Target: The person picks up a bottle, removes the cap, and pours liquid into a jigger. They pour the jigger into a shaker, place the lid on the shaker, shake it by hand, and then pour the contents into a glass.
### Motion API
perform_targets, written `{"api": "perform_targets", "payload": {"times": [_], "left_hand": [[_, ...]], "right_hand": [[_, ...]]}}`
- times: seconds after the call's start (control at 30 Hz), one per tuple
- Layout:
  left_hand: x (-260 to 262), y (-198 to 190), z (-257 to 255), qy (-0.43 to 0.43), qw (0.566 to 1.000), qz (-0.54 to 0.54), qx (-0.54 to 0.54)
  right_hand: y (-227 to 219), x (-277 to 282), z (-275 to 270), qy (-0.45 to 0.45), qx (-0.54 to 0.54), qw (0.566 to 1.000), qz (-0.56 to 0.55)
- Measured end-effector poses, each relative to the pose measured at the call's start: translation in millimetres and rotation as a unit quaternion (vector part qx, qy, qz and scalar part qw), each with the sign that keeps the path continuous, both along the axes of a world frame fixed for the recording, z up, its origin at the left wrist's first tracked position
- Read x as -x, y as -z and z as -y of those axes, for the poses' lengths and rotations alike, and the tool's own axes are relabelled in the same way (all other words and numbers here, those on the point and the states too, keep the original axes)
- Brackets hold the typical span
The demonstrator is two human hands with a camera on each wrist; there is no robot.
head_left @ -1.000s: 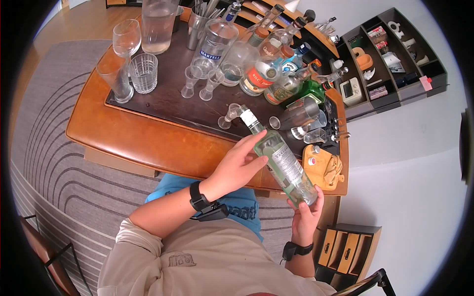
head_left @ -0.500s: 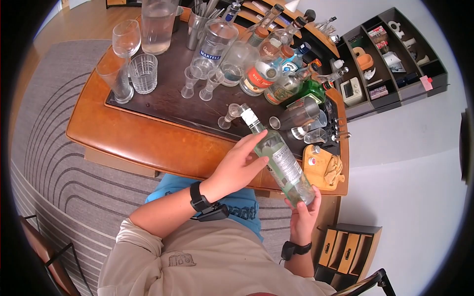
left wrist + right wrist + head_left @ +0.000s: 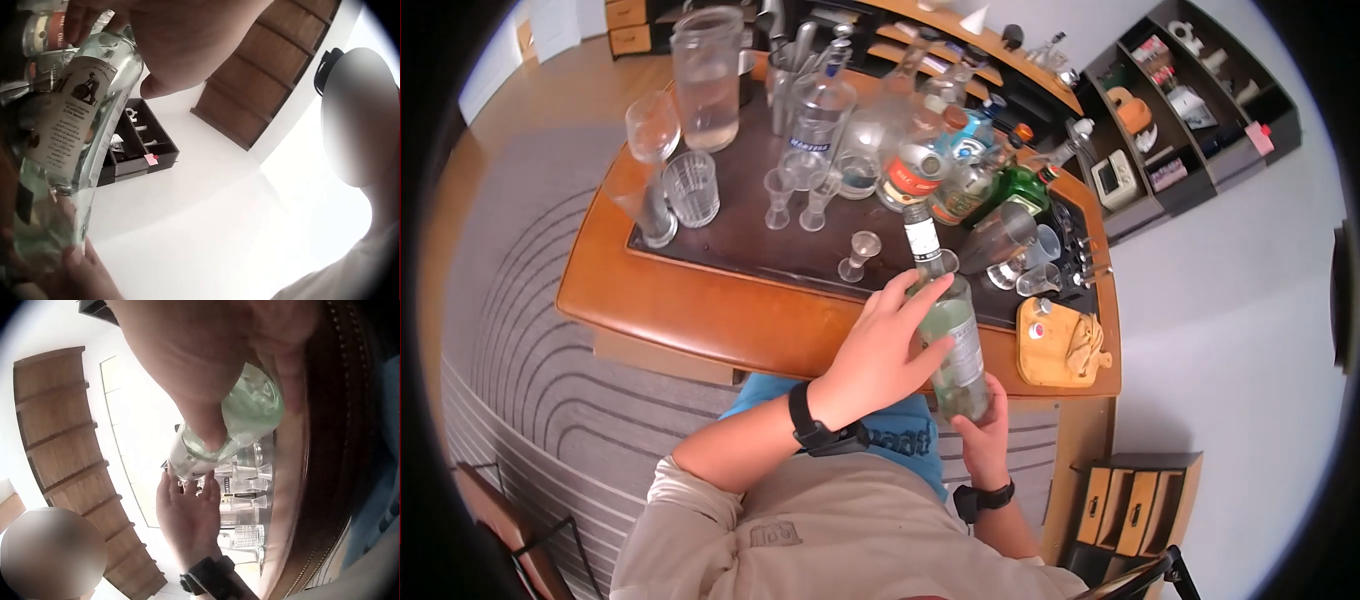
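Observation:
A pale green glass bottle (image 3: 958, 335) with a white-banded neck and a printed label is held tilted in front of the table edge, its neck toward the table. My right hand (image 3: 985, 425) grips it near the base, thumb on the near side. My left hand (image 3: 880, 345) lies against its upper part, index finger and thumb reaching over the glass with the fingers fairly straight. In the left wrist view, the label (image 3: 72, 115) shows a dark figure above lines of text. From the right wrist, the left hand's fingers (image 3: 187, 490) touch the glass.
A stemmed jigger-like small glass (image 3: 860, 255) stands left of the bottle's neck. Behind are several liquor bottles (image 3: 915, 180), a water pitcher (image 3: 708, 95) and drinking glasses (image 3: 692, 190). A metal shaker tin (image 3: 1000, 235) lies to the right, near a wooden board (image 3: 1045, 350).
The bottle has shifted left and come closer to upright in the head view, and both hands moved with it. The head view has also tilted, so the table sits lower.

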State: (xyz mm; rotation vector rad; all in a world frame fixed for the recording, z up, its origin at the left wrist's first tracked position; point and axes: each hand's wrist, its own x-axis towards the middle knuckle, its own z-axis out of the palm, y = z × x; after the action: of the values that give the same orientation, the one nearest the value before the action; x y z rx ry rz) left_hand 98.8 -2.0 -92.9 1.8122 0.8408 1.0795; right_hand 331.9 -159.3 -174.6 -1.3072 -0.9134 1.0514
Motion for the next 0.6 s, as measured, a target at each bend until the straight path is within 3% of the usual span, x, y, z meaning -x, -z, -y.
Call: {"api": "perform_targets", "payload": {"times": [0.03, 0.1, 0.13, 0.2, 0.23, 0.3, 0.47, 0.6], "left_hand": [[0, -6, 2, -0.004, 1.0, -0.015, -0.027], [-1, -20, 5, 0.001, 0.998, -0.039, -0.058], [-3, -26, 6, -0.007, 0.995, -0.055, -0.079], [-10, -37, 9, -0.03, 0.984, -0.081, -0.153], [-12, -40, 10, -0.03, 0.98, -0.094, -0.172], [-19, -44, 13, -0.032, 0.97, -0.126, -0.207], [-40, -40, 20, -0.051, 0.928, -0.21, -0.305], [-49, -28, 19, -0.049, 0.914, -0.24, -0.324]], "right_hand": [[1, 1, 0, 0.013, -0.006, 1.0, -0.007], [0, 1, -11, -0.038, -0.021, 0.993, 0.108], [2, 1, -17, -0.014, -0.027, 0.994, 0.101], [6, 2, -34, -0.04, -0.077, 0.971, 0.222], [1, 3, -43, -0.014, -0.078, 0.972, 0.219], [-10, 5, -65, -0.048, -0.109, 0.926, 0.359], [20, 12, -100, -0.044, -0.107, 0.939, 0.324], [35, 15, -109, -0.052, -0.073, 0.938, 0.336]]}}
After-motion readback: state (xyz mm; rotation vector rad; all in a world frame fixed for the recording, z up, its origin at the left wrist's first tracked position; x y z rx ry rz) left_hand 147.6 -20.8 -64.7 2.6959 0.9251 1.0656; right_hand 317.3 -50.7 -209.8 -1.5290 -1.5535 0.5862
